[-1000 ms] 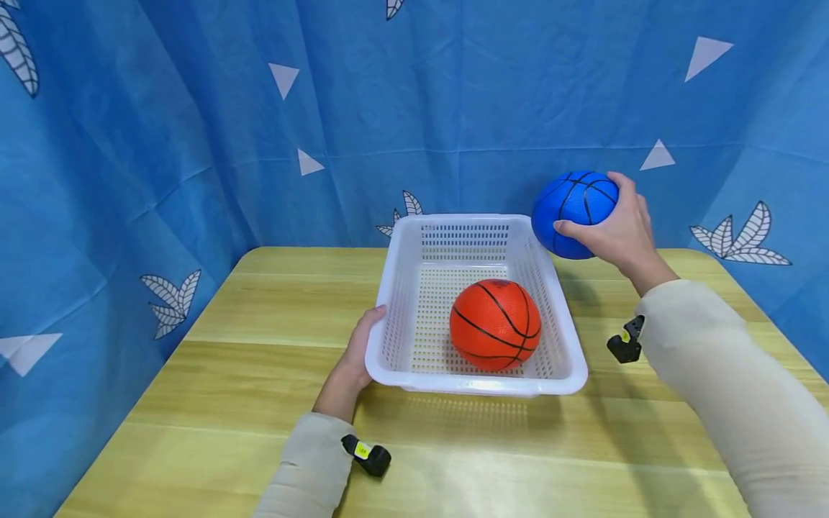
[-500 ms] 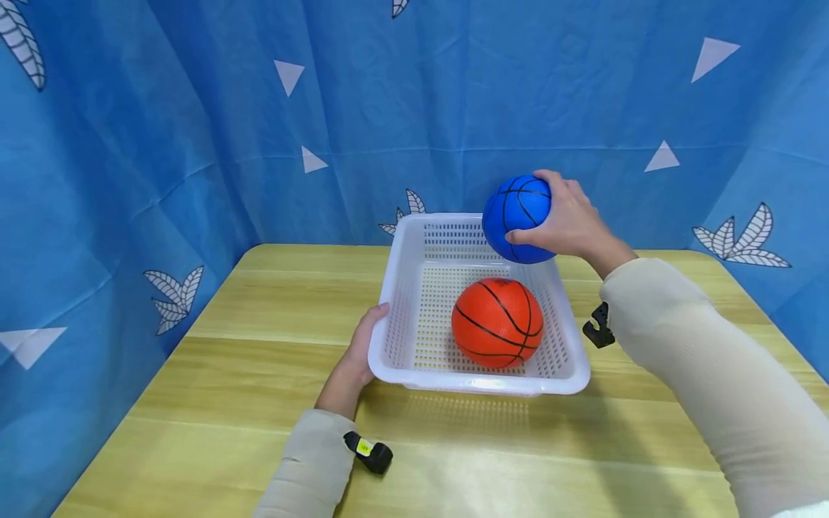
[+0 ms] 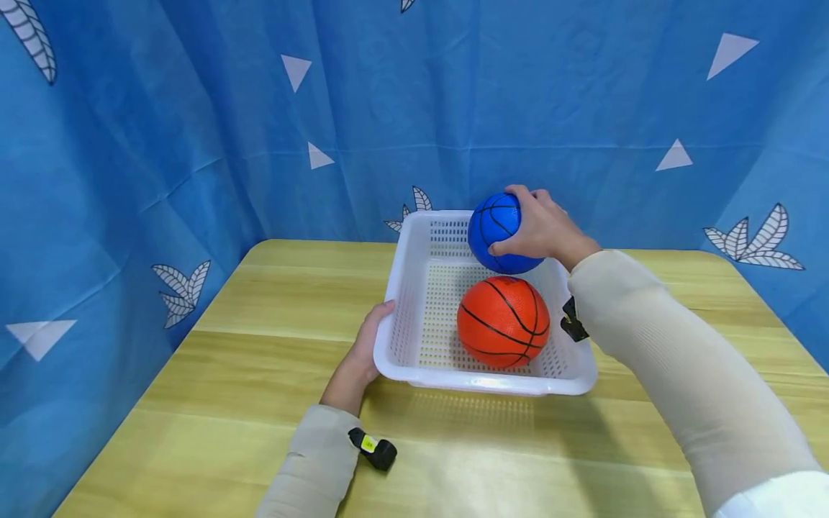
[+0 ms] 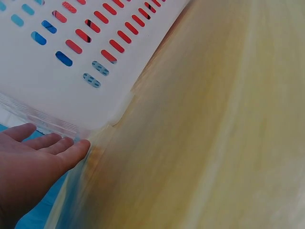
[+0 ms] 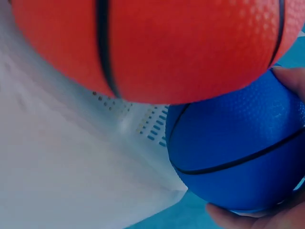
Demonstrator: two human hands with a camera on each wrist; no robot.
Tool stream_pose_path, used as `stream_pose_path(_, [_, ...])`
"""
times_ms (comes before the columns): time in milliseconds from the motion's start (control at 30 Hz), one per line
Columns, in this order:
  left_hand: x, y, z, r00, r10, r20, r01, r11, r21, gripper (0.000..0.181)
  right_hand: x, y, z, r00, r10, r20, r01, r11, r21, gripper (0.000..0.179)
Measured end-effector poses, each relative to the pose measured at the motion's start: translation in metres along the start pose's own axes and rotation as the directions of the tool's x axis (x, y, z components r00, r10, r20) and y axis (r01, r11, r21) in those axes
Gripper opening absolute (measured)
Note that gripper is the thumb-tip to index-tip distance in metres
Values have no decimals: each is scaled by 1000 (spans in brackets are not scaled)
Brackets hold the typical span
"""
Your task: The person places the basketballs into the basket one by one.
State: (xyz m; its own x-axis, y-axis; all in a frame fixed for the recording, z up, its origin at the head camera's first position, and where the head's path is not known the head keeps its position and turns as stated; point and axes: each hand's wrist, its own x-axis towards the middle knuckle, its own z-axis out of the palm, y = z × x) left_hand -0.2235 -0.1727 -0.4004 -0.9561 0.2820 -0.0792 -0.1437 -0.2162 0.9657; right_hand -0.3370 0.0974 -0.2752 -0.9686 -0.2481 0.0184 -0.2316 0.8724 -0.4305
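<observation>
A white plastic basket (image 3: 482,380) with slotted walls stands on the wooden table. Inside it, toward the right front, sits a red basketball (image 3: 504,324) with black lines. My right hand (image 3: 540,229) grips a small blue basketball (image 3: 495,234) from the right, thumb in front and fingers over the far side. This ball is at the back right of the basket, behind the red one; in the right wrist view the red ball partly covers it. My left hand (image 3: 368,338) is at the basket's left side, its extended fingers (image 4: 71,153) right at the rim.
A blue curtain (image 3: 363,86) with white triangles and leaf prints hangs behind and left of the table (image 3: 259,345). Small black devices are strapped to both wrists, the left one (image 3: 374,449) beside the sleeve. The right forearm (image 3: 667,345) crosses over the basket's right rim.
My right hand has carried the blue basketball left from beyond the right rim, then down into the back right of the basket. The left hand, basket and red basketball stay about the same.
</observation>
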Motion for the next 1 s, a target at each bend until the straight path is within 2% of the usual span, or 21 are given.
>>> stream_pose_path(200, [1,1,1,1000,-13,-8,13,1000,5,62,6,-2,4,999,26,47,-26,999,-21,95])
stream_pose_path(467, [1,0,2,1000,-1,-27,1,1000,4,61,12,0,13,993,74,91,-73,997,-11,94])
stream_pose_path(1000, [1,-2,2,1000,14,-20,-14,1000,20,61,14,2,28,990,49,132,-45,998,-33,91])
